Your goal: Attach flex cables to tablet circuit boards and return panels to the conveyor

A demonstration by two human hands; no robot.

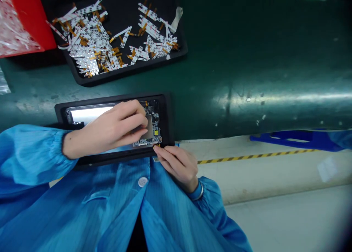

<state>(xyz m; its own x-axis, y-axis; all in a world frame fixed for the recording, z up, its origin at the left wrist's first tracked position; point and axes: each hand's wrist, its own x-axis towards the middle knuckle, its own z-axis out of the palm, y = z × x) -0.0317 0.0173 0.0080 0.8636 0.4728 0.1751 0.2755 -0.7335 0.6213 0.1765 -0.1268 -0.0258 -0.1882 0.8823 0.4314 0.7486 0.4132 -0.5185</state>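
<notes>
A black fixture (167,112) lies on the green belt and holds an opened device with a bright panel (86,114) and a circuit board (155,129). My left hand (110,129) lies across the device, fingers curled and pressing on the board's metal shield. At the fixture's near edge, my right hand (178,164) pinches a small flex strip (156,159) right beside the board's lower corner. Both sleeves are blue.
A black tray (132,70) heaped with several white and orange flex strips sits behind the fixture. A red bin (30,21) stands at the far left. The green conveyor belt (261,61) runs to the right. A blue frame (297,139) and striped floor tape lie below.
</notes>
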